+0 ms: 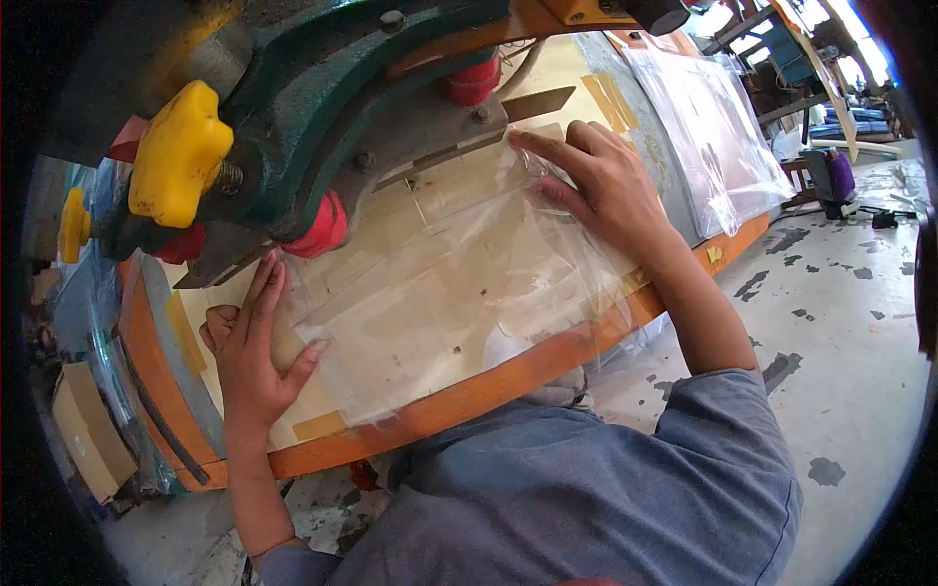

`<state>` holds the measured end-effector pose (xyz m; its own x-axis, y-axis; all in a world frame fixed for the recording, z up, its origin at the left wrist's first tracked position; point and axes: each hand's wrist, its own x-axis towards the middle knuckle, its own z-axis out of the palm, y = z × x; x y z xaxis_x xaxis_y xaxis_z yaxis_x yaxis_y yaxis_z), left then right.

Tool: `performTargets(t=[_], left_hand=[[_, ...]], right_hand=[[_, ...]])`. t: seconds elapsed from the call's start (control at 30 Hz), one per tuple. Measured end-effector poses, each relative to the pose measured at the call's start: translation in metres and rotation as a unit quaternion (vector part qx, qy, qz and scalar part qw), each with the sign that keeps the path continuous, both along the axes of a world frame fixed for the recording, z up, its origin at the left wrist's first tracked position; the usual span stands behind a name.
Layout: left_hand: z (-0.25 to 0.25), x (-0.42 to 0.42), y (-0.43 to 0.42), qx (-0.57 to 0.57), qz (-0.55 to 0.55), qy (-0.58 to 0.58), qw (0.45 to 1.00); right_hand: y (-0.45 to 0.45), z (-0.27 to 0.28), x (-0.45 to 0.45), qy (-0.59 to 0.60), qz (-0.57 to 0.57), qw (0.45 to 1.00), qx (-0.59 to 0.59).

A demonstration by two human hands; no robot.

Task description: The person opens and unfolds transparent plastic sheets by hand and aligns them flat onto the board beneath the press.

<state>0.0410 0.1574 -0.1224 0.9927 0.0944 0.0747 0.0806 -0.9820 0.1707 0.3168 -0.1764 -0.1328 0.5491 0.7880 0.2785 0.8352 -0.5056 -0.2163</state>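
A clear plastic sheet or bag [440, 293] lies on the pale work board under the machine, its far edge by a metal bar [440, 146]. My left hand [252, 347] rests at its left side, fingers stretched toward the bar and thumb apart. At the right far corner of the plastic is my right hand [611, 186]. Its index finger reaches to the end of the bar and its thumb stands apart, touching the plastic, while the other fingers bend. Neither hand visibly grips anything. Wrinkles and glare hide whether the plastic has one layer or more.
Above the board hangs a dark green machine frame [322, 107] with a yellow star knob [181, 156] and red round parts [318, 227]. A stack of clear plastic [708, 132] lies at the right. The table has an orange-brown edge [508, 376]. A cardboard box [93, 430] stands lower left.
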Motion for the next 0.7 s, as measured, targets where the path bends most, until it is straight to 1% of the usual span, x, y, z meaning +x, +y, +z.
performTargets(t=[0.07, 0.17, 0.37, 0.53, 0.6, 0.63, 0.7], left_hand=[[-0.0003, -0.0004, -0.0003, -0.012, 0.001, 0.005, 1.0], [-0.0015, -0.0005, 0.0, 0.009, -0.001, 0.001, 1.0], [-0.0037, -0.0008, 0.0016, -0.011, -0.007, -0.01, 1.0], [-0.0021, -0.0054, 0.0017, 0.035, -0.009, 0.002, 0.999], [-0.0037, -0.0071, 0.0021, 0.044, -0.014, -0.007, 0.999], [-0.0052, -0.0075, 0.002, 0.048, -0.017, -0.012, 0.999], [-0.0064, -0.0087, 0.0041, 0.043, -0.024, -0.02, 0.999]], right_hand=[[0.0002, -0.0007, -0.0004, 0.0, -0.003, 1.0, 0.004], [0.0, -0.0008, -0.0004, -0.002, -0.006, 1.0, 0.009], [-0.0008, -0.0024, 0.0014, -0.007, -0.001, 1.0, 0.025], [-0.0014, -0.0032, 0.0015, -0.004, 0.005, 1.0, 0.03], [-0.0007, -0.0006, 0.0004, 0.025, 0.004, 0.999, 0.021], [-0.0002, 0.0013, 0.0, 0.018, 0.0, 1.0, 0.022], [-0.0001, 0.0057, -0.0014, 0.058, 0.008, 0.998, 0.018]])
